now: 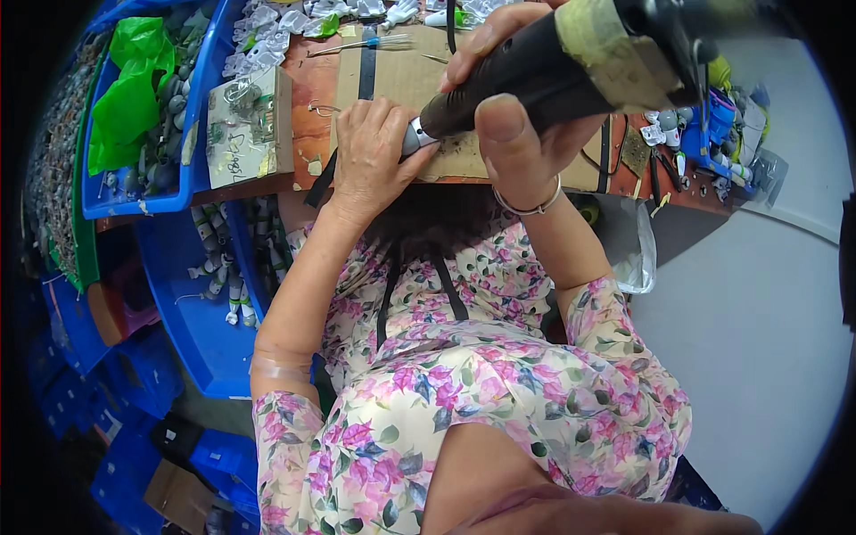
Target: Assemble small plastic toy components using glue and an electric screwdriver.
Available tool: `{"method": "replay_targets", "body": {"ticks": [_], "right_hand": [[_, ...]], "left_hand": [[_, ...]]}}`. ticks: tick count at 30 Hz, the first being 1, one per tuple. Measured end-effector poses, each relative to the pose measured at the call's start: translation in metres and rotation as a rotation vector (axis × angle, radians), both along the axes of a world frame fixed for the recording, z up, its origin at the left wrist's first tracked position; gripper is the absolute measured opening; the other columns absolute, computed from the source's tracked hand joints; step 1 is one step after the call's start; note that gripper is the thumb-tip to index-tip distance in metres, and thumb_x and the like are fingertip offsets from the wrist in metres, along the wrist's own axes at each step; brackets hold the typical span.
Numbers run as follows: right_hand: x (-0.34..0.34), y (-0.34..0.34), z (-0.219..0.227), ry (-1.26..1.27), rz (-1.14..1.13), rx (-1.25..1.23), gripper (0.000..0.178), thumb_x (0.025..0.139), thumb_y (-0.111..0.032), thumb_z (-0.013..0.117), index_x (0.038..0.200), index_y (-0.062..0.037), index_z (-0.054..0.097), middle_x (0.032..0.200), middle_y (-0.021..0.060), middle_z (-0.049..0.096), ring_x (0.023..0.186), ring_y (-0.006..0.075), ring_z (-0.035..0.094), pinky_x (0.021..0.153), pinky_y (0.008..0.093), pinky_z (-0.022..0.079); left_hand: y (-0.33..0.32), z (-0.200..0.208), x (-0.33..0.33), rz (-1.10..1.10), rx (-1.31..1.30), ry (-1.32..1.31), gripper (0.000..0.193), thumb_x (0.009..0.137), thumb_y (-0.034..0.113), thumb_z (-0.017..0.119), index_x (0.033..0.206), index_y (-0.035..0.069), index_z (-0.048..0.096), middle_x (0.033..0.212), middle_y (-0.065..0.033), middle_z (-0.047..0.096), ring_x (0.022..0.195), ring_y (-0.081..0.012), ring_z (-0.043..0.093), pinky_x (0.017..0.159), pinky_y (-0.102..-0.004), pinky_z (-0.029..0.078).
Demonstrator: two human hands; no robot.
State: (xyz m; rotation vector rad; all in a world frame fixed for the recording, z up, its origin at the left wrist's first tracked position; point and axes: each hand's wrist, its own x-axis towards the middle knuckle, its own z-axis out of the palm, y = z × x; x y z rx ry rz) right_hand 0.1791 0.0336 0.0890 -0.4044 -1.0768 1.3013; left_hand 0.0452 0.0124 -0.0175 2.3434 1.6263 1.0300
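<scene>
Here, right grip (533, 159) holds black tool (522, 82); left grip (367, 159), apparently grey part (415, 137).

Going by a clock centred on the left hand (374, 152), there's open cardboard (406, 71) at 12, until you hit the brush (382, 42). The black power tool (522, 80) totally blocks 2, right hand (535, 156) crowds 3, pale box (234, 160) walls off 9, white parts (259, 36) clutter 11.
</scene>
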Motion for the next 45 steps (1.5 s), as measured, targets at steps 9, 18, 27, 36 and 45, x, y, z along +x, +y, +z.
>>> {"method": "replay_targets", "body": {"ticks": [9, 18, 27, 36, 45], "right_hand": [[0.002, 0.013, 0.012, -0.416, 0.020, 0.448, 0.064, 0.081, -0.025, 0.077, 0.125, 0.0014, 0.038, 0.094, 0.0110, 0.056, 0.077, 0.0166, 0.059, 0.067, 0.0281, 0.051], [0.003, 0.021, -0.006, -0.325, -0.078, 0.425, 0.070, 0.081, -0.019, 0.075, 0.130, 0.0007, 0.029, 0.093, 0.0109, 0.054, 0.075, 0.0166, 0.059, 0.067, 0.0295, 0.051], [-0.001, 0.019, 0.000, -0.106, -0.056, 0.427, 0.065, 0.080, -0.019, 0.077, 0.127, -0.0011, 0.036, 0.098, 0.0123, 0.057, 0.078, 0.0198, 0.061, 0.066, 0.0310, 0.051], [0.015, 0.035, 0.011, -0.015, -0.114, 0.494, 0.065, 0.088, -0.029, 0.065, 0.134, -0.0023, 0.029, 0.096, 0.0142, 0.053, 0.074, 0.0209, 0.057, 0.060, 0.0348, 0.053], [0.042, 0.068, 0.044, -0.136, -0.513, 0.278, 0.044, 0.098, -0.035, 0.053, 0.122, 0.0009, 0.046, 0.093, 0.0068, 0.053, 0.072, 0.0127, 0.054, 0.065, 0.0257, 0.046]], "left_hand": [[0.001, -0.012, -0.004, -0.037, -0.034, -0.009, 0.041, 0.072, 0.029, 0.076, 0.099, 0.006, 0.056, 0.096, -0.0089, 0.052, 0.097, -0.0276, 0.049, 0.087, -0.0412, 0.035], [-0.003, 0.004, 0.000, 0.010, -0.031, 0.036, 0.038, 0.071, 0.026, 0.077, 0.098, 0.007, 0.057, 0.093, -0.0081, 0.051, 0.095, -0.0272, 0.049, 0.086, -0.0408, 0.035], [-0.003, 0.002, 0.000, 0.024, -0.005, 0.060, 0.036, 0.073, 0.029, 0.075, 0.098, 0.007, 0.059, 0.093, -0.0081, 0.051, 0.094, -0.0270, 0.049, 0.086, -0.0406, 0.035], [-0.002, 0.025, 0.006, 0.085, 0.148, -0.142, 0.027, 0.076, 0.026, 0.073, 0.093, 0.010, 0.061, 0.094, -0.0072, 0.056, 0.094, -0.0261, 0.051, 0.087, -0.0423, 0.034], [0.044, 0.018, -0.023, 0.101, 0.188, -0.076, 0.010, 0.078, 0.016, 0.071, 0.076, 0.009, 0.063, 0.074, -0.0054, 0.063, 0.078, -0.0259, 0.057, 0.077, -0.0418, 0.038]]}}
